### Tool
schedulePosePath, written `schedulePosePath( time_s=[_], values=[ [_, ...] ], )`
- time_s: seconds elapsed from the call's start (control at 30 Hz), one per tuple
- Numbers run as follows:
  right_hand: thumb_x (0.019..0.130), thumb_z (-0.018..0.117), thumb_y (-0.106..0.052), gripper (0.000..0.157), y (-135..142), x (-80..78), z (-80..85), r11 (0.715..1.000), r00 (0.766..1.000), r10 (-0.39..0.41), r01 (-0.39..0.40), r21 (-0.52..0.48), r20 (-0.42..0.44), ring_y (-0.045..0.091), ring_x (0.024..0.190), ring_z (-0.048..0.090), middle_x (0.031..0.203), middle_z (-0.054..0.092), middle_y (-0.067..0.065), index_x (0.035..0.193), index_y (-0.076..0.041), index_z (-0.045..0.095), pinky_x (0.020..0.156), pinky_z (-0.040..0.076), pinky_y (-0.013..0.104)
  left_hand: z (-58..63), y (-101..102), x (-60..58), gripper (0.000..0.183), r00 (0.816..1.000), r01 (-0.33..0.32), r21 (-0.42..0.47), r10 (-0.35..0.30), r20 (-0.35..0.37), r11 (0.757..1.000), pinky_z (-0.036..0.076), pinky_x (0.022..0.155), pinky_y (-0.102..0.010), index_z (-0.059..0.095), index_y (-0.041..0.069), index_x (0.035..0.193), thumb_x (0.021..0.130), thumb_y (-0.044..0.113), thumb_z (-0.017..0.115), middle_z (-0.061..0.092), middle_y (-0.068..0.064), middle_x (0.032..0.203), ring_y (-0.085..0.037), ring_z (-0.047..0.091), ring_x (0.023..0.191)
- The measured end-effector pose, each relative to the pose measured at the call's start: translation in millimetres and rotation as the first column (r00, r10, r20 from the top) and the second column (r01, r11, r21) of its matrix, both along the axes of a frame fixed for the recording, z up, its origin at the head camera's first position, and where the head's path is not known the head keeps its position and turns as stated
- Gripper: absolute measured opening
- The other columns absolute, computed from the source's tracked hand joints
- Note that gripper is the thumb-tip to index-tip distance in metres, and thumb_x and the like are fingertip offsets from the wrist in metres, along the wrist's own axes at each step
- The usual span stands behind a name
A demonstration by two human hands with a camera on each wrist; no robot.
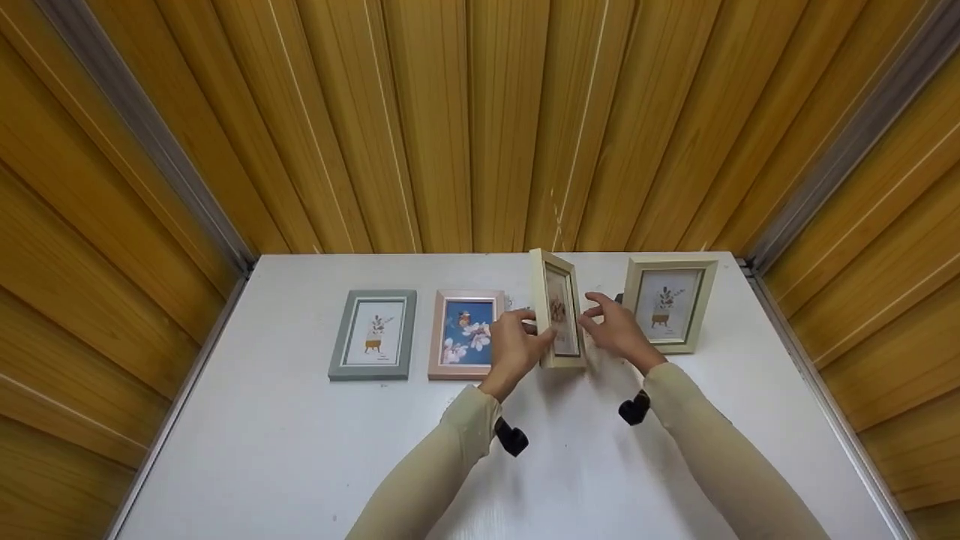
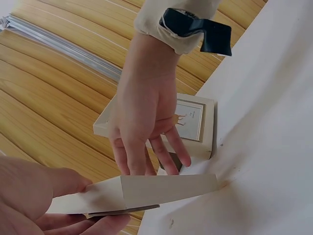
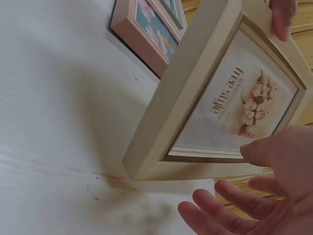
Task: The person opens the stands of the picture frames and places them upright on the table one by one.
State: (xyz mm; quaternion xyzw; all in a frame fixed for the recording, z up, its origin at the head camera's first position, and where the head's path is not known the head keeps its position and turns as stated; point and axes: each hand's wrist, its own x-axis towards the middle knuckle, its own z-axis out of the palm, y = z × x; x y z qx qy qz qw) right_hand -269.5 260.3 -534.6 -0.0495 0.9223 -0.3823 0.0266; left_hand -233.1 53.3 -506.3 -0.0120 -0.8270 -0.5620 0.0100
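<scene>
A cream picture frame (image 1: 557,311) stands turned on the table, its picture of flowers and lettering showing in the right wrist view. My left hand (image 1: 516,346) grips its left side, thumb on one side and fingers behind, as the left wrist view shows. Beside the opposite edge is my right hand (image 1: 616,330), its fingers (image 3: 234,200) spread and slightly bent. The right thumb (image 3: 261,151) overlaps the frame's lower front; whether it touches, I cannot tell.
Another cream picture frame (image 1: 667,304) stands upright on the right. To the left lie a pink picture frame (image 1: 442,370) with blossoms and a grey-green picture frame (image 1: 367,371). The white table (image 1: 270,450) ends at wood-patterned panels (image 1: 435,127).
</scene>
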Motion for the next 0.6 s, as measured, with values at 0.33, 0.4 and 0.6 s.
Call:
schedulePosePath(
  time_s=[0.33, 0.4, 0.6],
  values=[
    [0.104, 0.058, -0.017, 0.057, 3, -8.4, 38.2, 0.998, 0.999, 0.045, -0.044, 0.052, -0.027, 0.042, 0.104, 0.067, 0.126, 0.066, 0.028, 0.154, 0.002, 0.038, 0.089, 0.052, 0.055, -0.6, 1, 0.2, 0.022, 1.000, -0.001, -0.012, 0.000, -0.022, 1.000, 0.060, 0.063, -0.029, 0.077, 0.001, 0.103, 0.085, 0.011, 0.083, 0.078, -0.010, 0.086, -0.014, 0.074, 0.075],
    [0.105, 0.058, -0.018, 0.058, 2, -9.7, 45.9, 0.997, 0.998, 0.058, -0.056, 0.056, -0.031, 0.041, 0.103, 0.068, 0.127, 0.066, 0.028, 0.155, 0.001, 0.036, 0.090, 0.053, 0.055, -0.1, 2, 0.0, 0.021, 1.000, -0.003, -0.013, 0.003, -0.020, 1.000, 0.060, 0.062, -0.029, 0.077, 0.000, 0.103, 0.085, 0.009, 0.082, 0.077, -0.010, 0.086, -0.014, 0.074, 0.075],
    [0.105, 0.057, -0.023, 0.062, -8, -15.6, 65.4, 0.995, 0.997, 0.070, -0.068, 0.068, -0.030, 0.039, 0.102, 0.070, 0.129, 0.066, 0.024, 0.158, -0.004, 0.033, 0.089, 0.054, 0.054, 0.4, 3, -0.8, 0.022, 1.000, -0.014, -0.022, 0.014, -0.012, 1.000, 0.060, 0.063, -0.029, 0.077, 0.000, 0.104, 0.085, 0.010, 0.082, 0.077, -0.010, 0.086, -0.014, 0.074, 0.076]
  ],
)
